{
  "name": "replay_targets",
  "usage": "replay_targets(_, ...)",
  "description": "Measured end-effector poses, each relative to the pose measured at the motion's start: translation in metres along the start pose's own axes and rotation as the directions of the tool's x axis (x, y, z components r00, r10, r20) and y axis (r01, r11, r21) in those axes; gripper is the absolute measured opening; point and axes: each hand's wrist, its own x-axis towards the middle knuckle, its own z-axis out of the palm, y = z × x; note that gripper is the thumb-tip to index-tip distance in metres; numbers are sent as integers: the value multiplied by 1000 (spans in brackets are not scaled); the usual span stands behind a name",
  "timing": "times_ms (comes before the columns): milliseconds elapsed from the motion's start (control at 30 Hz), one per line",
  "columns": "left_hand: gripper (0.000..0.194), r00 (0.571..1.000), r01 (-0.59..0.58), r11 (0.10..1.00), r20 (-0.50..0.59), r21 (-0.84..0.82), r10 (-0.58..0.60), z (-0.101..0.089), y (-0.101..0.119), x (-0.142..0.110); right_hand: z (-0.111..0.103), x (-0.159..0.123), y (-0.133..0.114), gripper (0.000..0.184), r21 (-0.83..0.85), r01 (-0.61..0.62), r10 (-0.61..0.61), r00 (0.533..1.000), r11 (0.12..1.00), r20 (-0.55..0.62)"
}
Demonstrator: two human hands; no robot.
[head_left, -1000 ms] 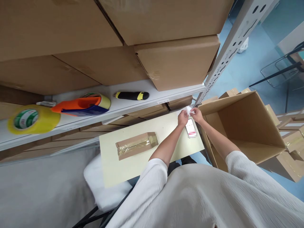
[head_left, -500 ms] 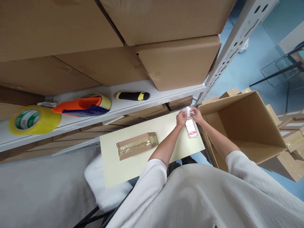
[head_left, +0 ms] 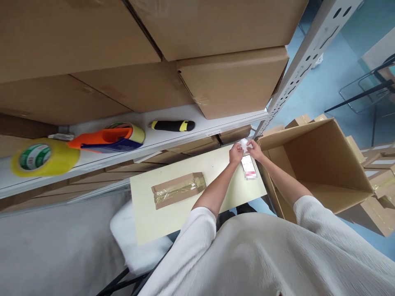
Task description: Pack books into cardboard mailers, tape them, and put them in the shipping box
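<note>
Small white piece (head_left: 244, 144) is held up at the far right corner of the pale table (head_left: 216, 176), between the two hands; what it is exactly is too small to tell. The left hand (head_left: 236, 153) has its fingers closed on the left side of it, and the right hand (head_left: 254, 150) pinches its right side between thumb and fingers. Just below the hands, by the right edge of the table, lies a phone (head_left: 248, 165) with its screen lit. A long taped carton (head_left: 177, 191) lies at a slant on the left half of the table, between the far and near edges. Beyond the right edge a large open box (head_left: 324, 160) stands tilted in view. On the shelf (head_left: 173, 144) past the far edge are a yellow tape roll (head_left: 61, 158), an orange and blue tape dispenser (head_left: 108, 139) and a black and yellow cutter (head_left: 173, 125), with closed boxes (head_left: 234, 82) behind them
</note>
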Motion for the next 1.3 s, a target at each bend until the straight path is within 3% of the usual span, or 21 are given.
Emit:
replay_targets(333,33,999,-24,1000,-31,-6,24,1,-8,6,0,4,7,22,-37,6,-6,1000,999,-5)
replay_targets(467,32,996,-74,997,-45,18,75,-5,-12,5,-3,3,3,11,-251,63,-77,996,966,-49)
replay_targets(567,26,985,-154,986,-65,64,158,-15,-16,5,-7,-1,-4,21,-519,70,-132,988,852,-84)
replay_targets(700,23,969,-223,960,-66,170,237,-32,-21,9,-7,-9,-17,40,-760,-12,-86,992,650,-89)
replay_targets(867,25,969,-200,952,-95,232,227,-54,-22,12,-1,-15,-27,47,-904,-72,-17,996,422,-88)
replay_targets(1000,27,972,-164,955,-122,246,198,-77,-22,9,1,-14,-22,49,-943,-77,11,997,325,-77)
replay_targets(1100,28,967,-153,952,-158,267,199,-98,-22,6,2,-10,-10,48,-933,-62,-18,997,354,-73)
replay_targets(1300,26,939,-135,960,-278,245,203,-133,-21,-3,4,2,17,53,-842,6,-132,988,539,-77)
